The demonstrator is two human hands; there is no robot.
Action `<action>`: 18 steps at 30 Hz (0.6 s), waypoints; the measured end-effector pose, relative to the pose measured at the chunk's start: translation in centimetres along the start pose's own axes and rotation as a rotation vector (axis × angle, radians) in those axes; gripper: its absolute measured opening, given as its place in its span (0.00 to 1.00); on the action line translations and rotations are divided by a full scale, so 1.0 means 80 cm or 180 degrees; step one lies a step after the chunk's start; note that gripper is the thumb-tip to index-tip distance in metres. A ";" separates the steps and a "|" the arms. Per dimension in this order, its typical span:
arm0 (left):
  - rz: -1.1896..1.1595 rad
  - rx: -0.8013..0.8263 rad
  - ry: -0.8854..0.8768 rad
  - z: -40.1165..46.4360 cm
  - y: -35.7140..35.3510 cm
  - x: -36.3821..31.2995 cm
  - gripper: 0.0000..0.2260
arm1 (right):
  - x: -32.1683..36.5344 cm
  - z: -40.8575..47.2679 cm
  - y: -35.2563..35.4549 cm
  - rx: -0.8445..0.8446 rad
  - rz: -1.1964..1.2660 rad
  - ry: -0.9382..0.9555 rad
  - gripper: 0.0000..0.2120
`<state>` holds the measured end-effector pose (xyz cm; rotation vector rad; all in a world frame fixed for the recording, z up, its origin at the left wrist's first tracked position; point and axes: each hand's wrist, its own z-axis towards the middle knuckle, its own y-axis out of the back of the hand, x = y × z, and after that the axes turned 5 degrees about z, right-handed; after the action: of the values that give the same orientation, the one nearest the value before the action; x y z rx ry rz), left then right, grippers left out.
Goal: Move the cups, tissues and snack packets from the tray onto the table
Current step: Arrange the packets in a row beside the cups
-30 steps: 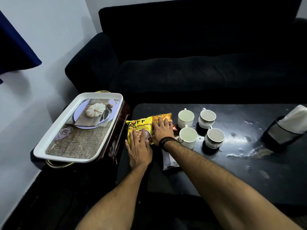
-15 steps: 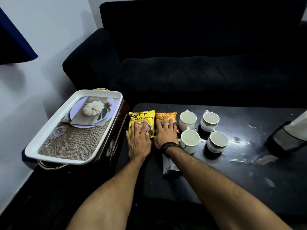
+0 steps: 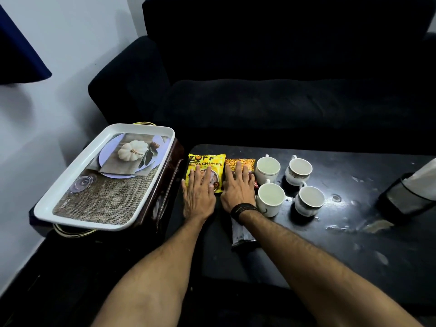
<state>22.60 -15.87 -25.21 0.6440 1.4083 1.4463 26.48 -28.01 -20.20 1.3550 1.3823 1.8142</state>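
Though flat-palmed, hands on glossy packets

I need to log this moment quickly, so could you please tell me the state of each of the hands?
Left hand: open, flat on the yellow snack packet, gripping nothing.
Right hand: open, flat on the orange snack packet, gripping nothing.

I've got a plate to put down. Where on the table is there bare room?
Free: the table's near right part, between the cups and the tissue holder, and its far edge behind the cups. Crowded: the left end, with snack packets under both hands.
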 end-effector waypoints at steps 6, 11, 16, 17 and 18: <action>-0.0254 -0.0227 0.0202 -0.020 0.014 0.001 0.27 | 0.011 -0.081 0.008 -0.0536 0.0187 0.0338 0.24; 0.0062 0.0018 0.0219 -0.065 0.018 0.004 0.28 | -0.003 -0.146 -0.002 -0.0382 0.0139 0.0153 0.27; 0.0441 0.0307 0.0493 -0.123 0.029 0.016 0.28 | -0.003 -0.169 -0.013 -0.0244 0.0106 0.0031 0.33; 0.0505 0.0339 0.0476 -0.134 0.032 0.020 0.28 | 0.002 -0.169 -0.016 -0.0188 0.0142 0.0073 0.34; 0.0561 0.0353 0.0444 -0.142 0.034 0.023 0.28 | 0.006 -0.167 -0.018 -0.0111 0.0156 0.0118 0.36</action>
<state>11.12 -18.73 -25.19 0.7657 1.5814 1.5843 13.94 -32.83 -21.27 1.3550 1.3407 1.8953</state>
